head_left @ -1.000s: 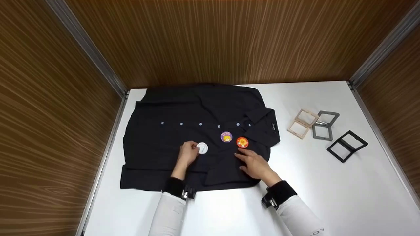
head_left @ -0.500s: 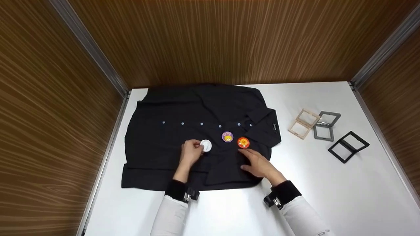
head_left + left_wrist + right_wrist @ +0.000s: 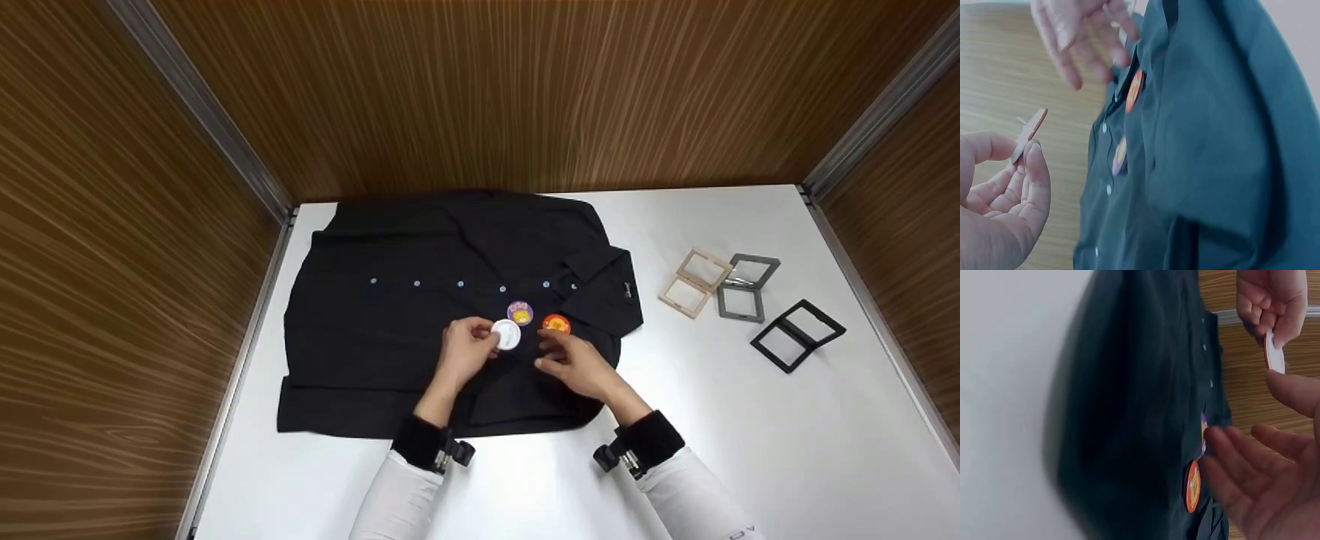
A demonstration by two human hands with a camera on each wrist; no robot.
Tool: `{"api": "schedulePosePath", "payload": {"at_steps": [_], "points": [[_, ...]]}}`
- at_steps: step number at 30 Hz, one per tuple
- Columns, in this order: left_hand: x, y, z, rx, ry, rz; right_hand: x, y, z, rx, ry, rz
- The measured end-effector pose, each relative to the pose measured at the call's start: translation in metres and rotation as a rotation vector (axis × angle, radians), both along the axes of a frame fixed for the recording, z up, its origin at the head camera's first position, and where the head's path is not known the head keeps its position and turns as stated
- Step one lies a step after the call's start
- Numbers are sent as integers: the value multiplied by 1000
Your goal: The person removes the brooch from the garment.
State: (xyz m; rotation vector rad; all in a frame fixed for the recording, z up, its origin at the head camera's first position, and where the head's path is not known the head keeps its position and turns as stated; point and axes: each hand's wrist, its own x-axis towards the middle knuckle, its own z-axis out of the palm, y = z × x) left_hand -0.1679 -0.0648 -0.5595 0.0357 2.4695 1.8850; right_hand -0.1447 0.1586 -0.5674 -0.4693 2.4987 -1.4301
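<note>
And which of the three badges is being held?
The white-backed badge, pinched in the left hand. The purple badge and the orange badge lie on the shirt, printed faces up.

I have the shirt lying across the left and middle of the table, collar to the right. On it, near of the buttons, I see the left badge and, just right and slightly nearer, the right badge. My left hand holds a third badge above the shirt, just near-left of the left badge; my right hand is just near of the right badge. Right of the shirt I have the left case, the middle case beside it, and the right case, nearer. Behind the table stands the far panel.
</note>
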Motion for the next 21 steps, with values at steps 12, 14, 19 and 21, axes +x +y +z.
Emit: {"api": "schedulePosePath", "payload": {"at_steps": [12, 14, 19, 21], "points": [[7, 18, 8, 56, 9, -56, -5, -17, 8, -335, -152, -163], [7, 19, 9, 63, 13, -58, -6, -19, 9, -360, -166, -188], [8, 22, 8, 77, 18, -66, -6, -21, 10, -392, -179, -235], [8, 23, 8, 83, 19, -68, -6, -22, 10, -405, -180, -247]]}}
